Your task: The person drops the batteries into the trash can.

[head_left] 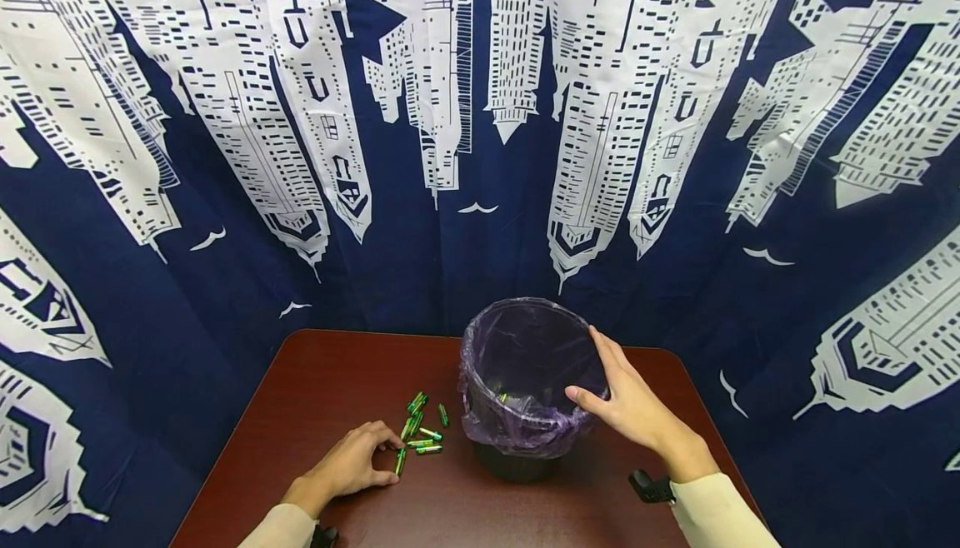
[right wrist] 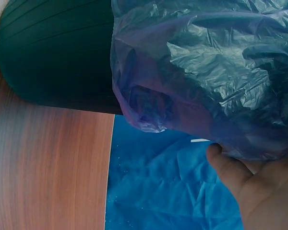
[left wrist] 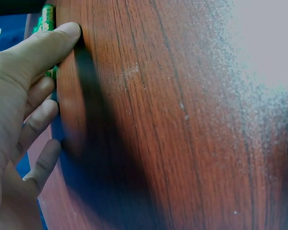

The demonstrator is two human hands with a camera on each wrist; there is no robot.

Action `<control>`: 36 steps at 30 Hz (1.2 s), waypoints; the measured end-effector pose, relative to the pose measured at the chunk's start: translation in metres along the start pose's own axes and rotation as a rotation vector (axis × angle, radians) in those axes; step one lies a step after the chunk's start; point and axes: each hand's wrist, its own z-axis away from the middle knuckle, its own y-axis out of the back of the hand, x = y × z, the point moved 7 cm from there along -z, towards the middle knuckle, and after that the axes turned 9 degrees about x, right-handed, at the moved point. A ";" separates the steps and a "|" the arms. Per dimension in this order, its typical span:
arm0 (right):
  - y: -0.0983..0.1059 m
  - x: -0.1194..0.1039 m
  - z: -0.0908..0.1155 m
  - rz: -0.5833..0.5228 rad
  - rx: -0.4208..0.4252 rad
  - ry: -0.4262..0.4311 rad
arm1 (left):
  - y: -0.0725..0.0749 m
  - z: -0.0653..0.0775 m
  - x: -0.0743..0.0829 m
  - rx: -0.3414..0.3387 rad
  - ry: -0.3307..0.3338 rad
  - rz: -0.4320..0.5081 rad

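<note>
My left hand [head_left: 356,460] rests low over the table, thumb and fingers bent apart around a green battery [head_left: 401,461]. The left wrist view shows the left hand [left wrist: 19,91] with a green battery [left wrist: 48,18] just past the thumb; a firm pinch is not visible. Several loose green batteries [head_left: 429,450] lie beside the fingertips. My right hand [head_left: 637,402] holds the right rim of a dark trash bin [head_left: 517,466], thumb over the rim. In the right wrist view the right hand [right wrist: 264,191] is partly hidden by the bin's purple liner bag [right wrist: 201,72].
The reddish-brown wooden table [head_left: 322,373] has rounded far corners. A small green and yellow item [head_left: 503,397] shows inside the bin. A blue curtain [head_left: 442,273] with white buildings hangs behind the table and around its sides.
</note>
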 end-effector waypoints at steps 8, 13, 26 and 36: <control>0.001 0.001 0.000 -0.014 0.003 0.001 | -0.003 0.000 -0.003 0.001 -0.014 -0.029; 0.001 0.000 0.002 -0.015 0.000 -0.007 | -0.003 0.000 -0.003 0.012 -0.022 -0.040; -0.001 0.001 0.000 -0.001 -0.005 -0.014 | 0.003 0.001 -0.001 0.029 -0.008 0.045; -0.001 0.000 0.000 0.004 -0.013 -0.020 | 0.017 -0.004 0.001 0.077 -0.008 0.035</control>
